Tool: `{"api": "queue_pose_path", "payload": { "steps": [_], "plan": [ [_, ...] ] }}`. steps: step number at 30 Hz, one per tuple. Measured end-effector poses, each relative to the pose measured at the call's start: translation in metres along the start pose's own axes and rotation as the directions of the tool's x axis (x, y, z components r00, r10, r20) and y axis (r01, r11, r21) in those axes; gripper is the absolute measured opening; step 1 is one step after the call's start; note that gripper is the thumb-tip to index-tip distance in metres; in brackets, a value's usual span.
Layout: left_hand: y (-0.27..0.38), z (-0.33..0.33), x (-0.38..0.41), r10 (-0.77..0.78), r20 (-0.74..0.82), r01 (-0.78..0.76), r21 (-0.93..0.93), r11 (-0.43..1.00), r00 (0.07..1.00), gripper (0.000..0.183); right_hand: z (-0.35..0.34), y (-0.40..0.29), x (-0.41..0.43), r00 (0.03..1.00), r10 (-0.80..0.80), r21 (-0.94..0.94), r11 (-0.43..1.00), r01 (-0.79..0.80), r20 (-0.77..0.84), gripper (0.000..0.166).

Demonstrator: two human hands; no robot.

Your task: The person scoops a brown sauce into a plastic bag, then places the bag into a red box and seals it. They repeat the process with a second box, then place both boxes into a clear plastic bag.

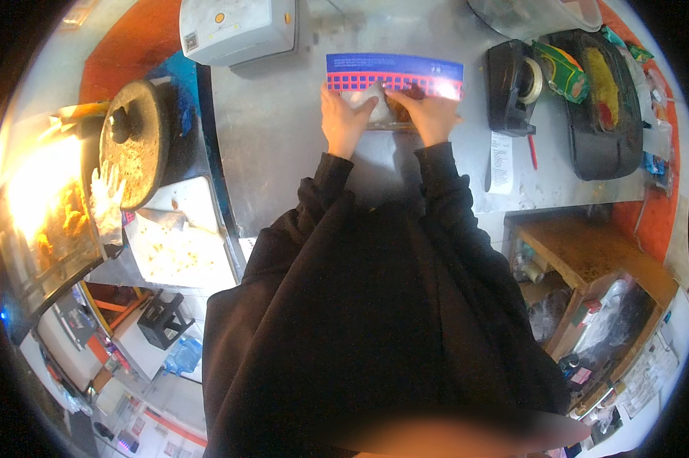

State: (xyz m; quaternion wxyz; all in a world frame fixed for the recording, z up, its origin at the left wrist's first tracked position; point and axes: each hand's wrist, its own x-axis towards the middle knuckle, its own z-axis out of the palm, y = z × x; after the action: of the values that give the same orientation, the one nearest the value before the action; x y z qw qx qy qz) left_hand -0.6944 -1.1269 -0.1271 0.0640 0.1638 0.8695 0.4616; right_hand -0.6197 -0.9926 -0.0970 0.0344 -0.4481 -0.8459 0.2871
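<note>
Both hands grip a printed food carton or wrapper (pixel 396 64), blue with a pink grid and bearing writing, at the steel tabletop. My left hand (pixel 342 119) holds its left side, with the thumb against a white wrapped bundle (pixel 373 102). Around the right side is my right hand (pixel 433 117), its thumb over a brown food piece (pixel 400 109) beside the bundle. The fingers of both hands are partly hidden behind the printed panel.
A white printer-like machine (pixel 238 31) stands at the back left. Rightward are a tape dispenser (pixel 502 86), paper receipt (pixel 500 163), red pen (pixel 532 152) and black container (pixel 613 143). A large round lid (pixel 141 149) and white cutting board (pixel 175 252) lie leftward.
</note>
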Motion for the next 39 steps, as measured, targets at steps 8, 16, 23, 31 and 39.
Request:
{"api": "queue_pose_path", "payload": {
  "steps": [8,16,23,31,39],
  "plan": [
    [0.023,-0.033,0.020,0.249,-0.025,-0.250,-0.130,0.960,0.968,0.057,-0.047,0.020,0.007,0.844,-0.402,0.396,0.753,0.526,-0.356,0.046],
    [0.002,-0.072,0.003,0.456,0.141,-0.451,-0.066,0.890,0.879,0.050,-0.047,0.060,0.009,0.661,-0.696,0.204,0.630,0.750,-0.280,0.044],
    [0.030,-0.084,0.058,0.287,0.219,-0.324,0.154,0.934,0.932,0.050,-0.069,0.022,0.067,0.882,-0.469,0.026,0.883,0.468,0.039,0.048],
    [0.002,-0.079,0.025,0.429,0.313,-0.434,-0.057,0.899,0.847,0.045,-0.059,0.073,0.049,0.587,-0.809,0.065,0.588,0.806,0.039,0.045],
    [-0.017,-0.080,0.001,0.409,0.600,-0.521,0.015,0.854,0.688,0.056,-0.076,0.065,0.007,0.554,-0.759,0.250,0.642,0.725,0.343,0.088]
  ]
}}
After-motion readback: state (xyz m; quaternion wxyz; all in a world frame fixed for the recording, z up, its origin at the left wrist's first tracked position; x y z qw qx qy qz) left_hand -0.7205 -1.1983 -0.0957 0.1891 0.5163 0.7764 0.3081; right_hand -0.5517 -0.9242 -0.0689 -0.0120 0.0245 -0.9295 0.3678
